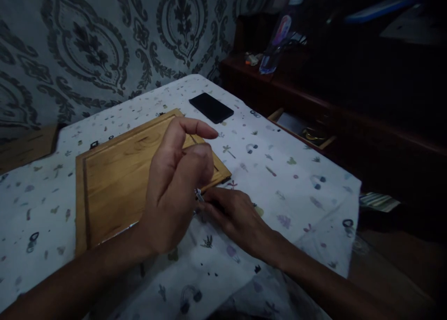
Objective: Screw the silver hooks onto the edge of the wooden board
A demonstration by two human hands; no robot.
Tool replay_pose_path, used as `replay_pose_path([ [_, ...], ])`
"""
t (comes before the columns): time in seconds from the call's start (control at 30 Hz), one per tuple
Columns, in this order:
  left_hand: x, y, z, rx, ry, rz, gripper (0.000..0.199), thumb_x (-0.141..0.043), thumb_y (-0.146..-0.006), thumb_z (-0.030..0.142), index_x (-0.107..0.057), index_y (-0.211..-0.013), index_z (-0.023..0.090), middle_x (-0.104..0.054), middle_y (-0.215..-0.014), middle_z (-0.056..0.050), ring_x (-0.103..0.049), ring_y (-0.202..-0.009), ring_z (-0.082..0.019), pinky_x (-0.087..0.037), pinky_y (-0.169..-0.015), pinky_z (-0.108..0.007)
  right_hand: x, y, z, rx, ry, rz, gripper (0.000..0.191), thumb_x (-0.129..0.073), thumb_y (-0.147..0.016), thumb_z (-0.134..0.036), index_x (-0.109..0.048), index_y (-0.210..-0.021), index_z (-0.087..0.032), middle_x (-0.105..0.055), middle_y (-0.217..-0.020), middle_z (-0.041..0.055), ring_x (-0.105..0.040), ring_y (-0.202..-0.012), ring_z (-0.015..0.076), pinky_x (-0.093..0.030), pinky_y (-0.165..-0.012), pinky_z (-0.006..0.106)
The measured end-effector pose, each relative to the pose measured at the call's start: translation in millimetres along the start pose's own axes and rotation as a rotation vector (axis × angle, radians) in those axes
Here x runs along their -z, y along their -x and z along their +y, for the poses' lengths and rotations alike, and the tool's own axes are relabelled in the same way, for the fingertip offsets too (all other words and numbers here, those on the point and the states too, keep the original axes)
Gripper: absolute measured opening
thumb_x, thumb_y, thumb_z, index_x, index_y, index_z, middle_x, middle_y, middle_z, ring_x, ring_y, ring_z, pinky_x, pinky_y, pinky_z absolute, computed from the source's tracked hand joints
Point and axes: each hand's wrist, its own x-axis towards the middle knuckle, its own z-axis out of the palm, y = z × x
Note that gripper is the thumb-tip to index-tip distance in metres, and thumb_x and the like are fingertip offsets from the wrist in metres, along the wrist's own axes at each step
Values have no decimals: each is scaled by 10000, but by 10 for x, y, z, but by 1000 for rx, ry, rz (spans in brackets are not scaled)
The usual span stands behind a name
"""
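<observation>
My left hand [178,185] is raised over the right part of a wooden board [118,185]. Its index finger reaches out, bent, while the thumb lies against the other curled fingers. Whatever those fingers may hold is hidden. Low by the board's near right corner, my right hand [237,213] has its fingers pressed together. A small shiny metal-looking piece [199,195] shows at its fingertips, partly behind my left hand and too small to name. The board lies flat, with a grooved border and small dark fittings at its edges.
A white patterned cloth [279,171] covers the table. Beyond the board lies a black phone [211,107]. At right, an open drawer [303,129] sits below a dark wooden top with a plastic bottle [279,36]. A cardboard piece [28,145] is at far left, by the patterned wall.
</observation>
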Motion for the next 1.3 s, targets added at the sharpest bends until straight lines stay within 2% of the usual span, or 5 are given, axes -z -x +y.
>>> replay_pose_path([
  [0.2,48,-58,5,80,65,-203,106,-470,-891,189,-567,-919,221,-277,-444,90,-224,-373,-65,-209,-405,-209,-1,-18,-7,-39,25,-6,256,-524,-930,-297,-533,-698,-189,-580,-636,-15,-525,-576,120,-334,-575,244],
  [0.43,69,-43,54,-15,-83,57,72,-540,-916,276,-563,-932,210,-516,-633,14,-496,-611,-114,-438,-603,-233,-11,-22,-4,1,54,12,305,-512,-941,-339,-541,-678,-188,-527,-583,-32,-458,-516,102,-317,-539,240],
  [0.7,86,-206,-7,71,110,-115,93,-480,-805,134,-525,-835,209,-215,-422,105,-155,-358,-48,-182,-395,-175,-6,-27,-21,0,52,12,329,-499,-947,-315,-501,-643,-190,-501,-563,-35,-456,-509,100,-313,-545,242],
  [1.03,50,-15,28,-34,-95,41,94,-478,-941,270,-525,-888,207,-432,-554,47,-415,-515,-97,-369,-513,-238,-22,-36,-21,-49,41,6,308,-539,-926,-327,-533,-652,-186,-514,-565,-36,-449,-514,102,-304,-547,243],
  [1.3,58,-66,-38,54,114,-351,187,-369,-899,120,-519,-910,232,-237,-444,96,-211,-376,-67,-204,-415,-205,-30,-21,-9,-50,23,22,306,-544,-927,-336,-537,-663,-180,-565,-606,-16,-509,-552,116,-313,-557,238],
])
